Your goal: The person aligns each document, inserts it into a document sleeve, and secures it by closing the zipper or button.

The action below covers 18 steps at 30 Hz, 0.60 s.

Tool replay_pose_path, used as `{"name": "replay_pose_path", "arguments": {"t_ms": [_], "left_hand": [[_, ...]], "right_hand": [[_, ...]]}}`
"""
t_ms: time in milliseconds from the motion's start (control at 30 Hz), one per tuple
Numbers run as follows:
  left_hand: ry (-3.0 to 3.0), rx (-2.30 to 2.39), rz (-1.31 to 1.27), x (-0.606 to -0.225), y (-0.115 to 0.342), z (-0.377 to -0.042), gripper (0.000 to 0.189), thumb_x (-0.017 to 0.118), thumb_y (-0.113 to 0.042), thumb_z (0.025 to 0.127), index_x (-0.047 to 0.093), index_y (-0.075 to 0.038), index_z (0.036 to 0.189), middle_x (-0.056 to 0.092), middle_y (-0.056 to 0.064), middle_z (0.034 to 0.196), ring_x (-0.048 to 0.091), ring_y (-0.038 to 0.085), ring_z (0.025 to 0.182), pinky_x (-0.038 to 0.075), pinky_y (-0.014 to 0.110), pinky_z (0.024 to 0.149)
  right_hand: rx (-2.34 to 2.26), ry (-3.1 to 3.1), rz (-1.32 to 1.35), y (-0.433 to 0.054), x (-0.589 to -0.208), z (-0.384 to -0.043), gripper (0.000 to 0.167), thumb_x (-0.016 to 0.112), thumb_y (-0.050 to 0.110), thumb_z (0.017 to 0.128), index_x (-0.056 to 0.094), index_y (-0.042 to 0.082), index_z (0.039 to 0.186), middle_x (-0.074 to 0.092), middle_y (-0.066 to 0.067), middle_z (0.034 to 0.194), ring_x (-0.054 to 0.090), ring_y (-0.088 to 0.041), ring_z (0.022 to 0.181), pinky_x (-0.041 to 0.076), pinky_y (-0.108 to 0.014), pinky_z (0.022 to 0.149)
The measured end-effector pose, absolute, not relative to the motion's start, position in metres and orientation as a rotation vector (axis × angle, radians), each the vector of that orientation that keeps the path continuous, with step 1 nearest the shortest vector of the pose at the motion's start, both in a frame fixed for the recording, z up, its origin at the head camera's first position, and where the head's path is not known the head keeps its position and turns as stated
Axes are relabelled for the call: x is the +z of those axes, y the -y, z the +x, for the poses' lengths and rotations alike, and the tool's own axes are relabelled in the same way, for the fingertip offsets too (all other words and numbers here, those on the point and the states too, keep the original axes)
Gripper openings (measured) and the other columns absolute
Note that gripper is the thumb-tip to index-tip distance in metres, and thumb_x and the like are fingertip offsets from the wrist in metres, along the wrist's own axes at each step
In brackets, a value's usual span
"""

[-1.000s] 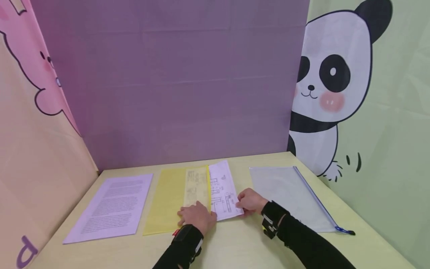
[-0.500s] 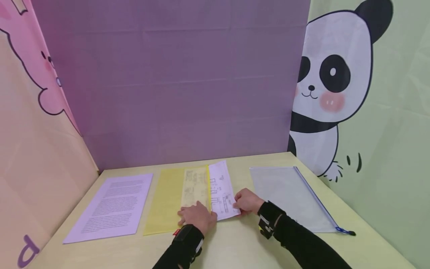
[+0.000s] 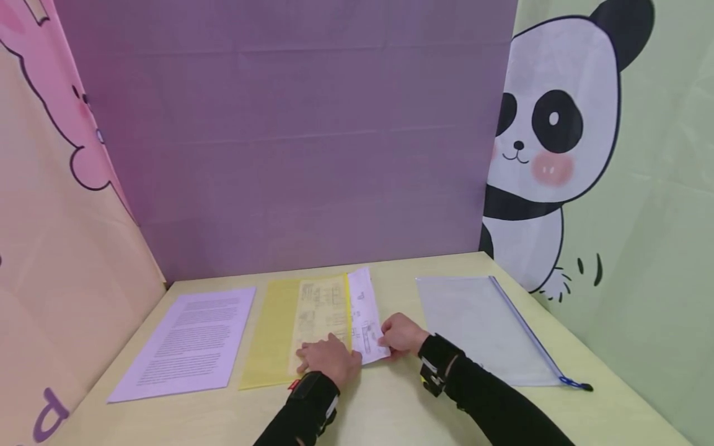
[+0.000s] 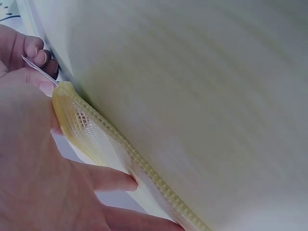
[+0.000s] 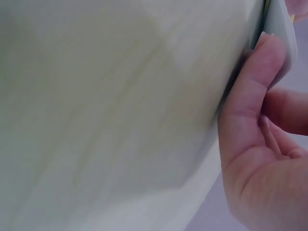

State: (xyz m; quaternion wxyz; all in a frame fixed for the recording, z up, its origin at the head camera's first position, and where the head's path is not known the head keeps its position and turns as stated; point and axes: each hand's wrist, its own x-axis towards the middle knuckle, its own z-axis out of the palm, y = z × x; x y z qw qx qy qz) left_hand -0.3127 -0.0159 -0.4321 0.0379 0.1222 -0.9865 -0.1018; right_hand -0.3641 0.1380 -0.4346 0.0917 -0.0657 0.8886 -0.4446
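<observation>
A yellow zip folder (image 3: 273, 334) lies mid-table, with a printed sheet of paper (image 3: 365, 322) partly inside it. The sheet's inner part shows through the yellow film, while a narrow strip sticks out on the right. My left hand (image 3: 330, 361) rests on the folder's near right part, fingers spread; the left wrist view shows them along the yellow zip edge (image 4: 139, 156). My right hand (image 3: 404, 333) pinches the sheet's near right corner between thumb and fingers. In the right wrist view, the thumb and fingers (image 5: 255, 82) bend the sheet (image 5: 286, 38) slightly.
To the left lies a printed text page (image 3: 186, 344). A clear zip folder (image 3: 480, 331) with a blue slider edge and dark pull tab (image 3: 580, 385) lies on the right. A purple backdrop (image 3: 312, 142) stands behind the table (image 3: 379, 415), with decorated walls on both sides.
My right hand has moved left with the sheet, which now sits deeper in the yellow folder with less of it sticking out. My left hand has stayed in place on the folder.
</observation>
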Motion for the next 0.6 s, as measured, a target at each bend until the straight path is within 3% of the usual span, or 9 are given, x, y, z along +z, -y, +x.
{"name": "replay_pose_path", "arguments": {"t_ms": [400, 600], "left_hand": [[3.031, -0.280, 0.391, -0.4326, 0.0174, -0.3155, 0.066, 0.065, -0.052, 0.088, 0.064, -0.002, 0.131, 0.059, 0.040, 0.124, 0.050, 0.065, 0.118, 0.053, 0.072, 0.077], [3.053, -0.305, 0.386, -0.4304, 0.0170, -0.3148, 0.067, 0.066, -0.052, 0.088, 0.063, -0.002, 0.132, 0.056, 0.042, 0.127, 0.049, 0.065, 0.120, 0.052, 0.072, 0.078]], "right_hand": [[-1.293, -2.643, -0.187, -0.1311, -0.4322, -0.3656, 0.008, 0.067, -0.009, 0.087, 0.066, -0.005, 0.081, 0.065, -0.007, 0.072, 0.065, -0.015, 0.056, 0.057, -0.026, 0.051], [-1.299, -2.590, -0.139, -0.1370, -0.4321, -0.3679, 0.008, 0.068, -0.002, 0.091, 0.065, -0.003, 0.084, 0.068, -0.009, 0.074, 0.065, -0.016, 0.059, 0.059, -0.029, 0.055]]}}
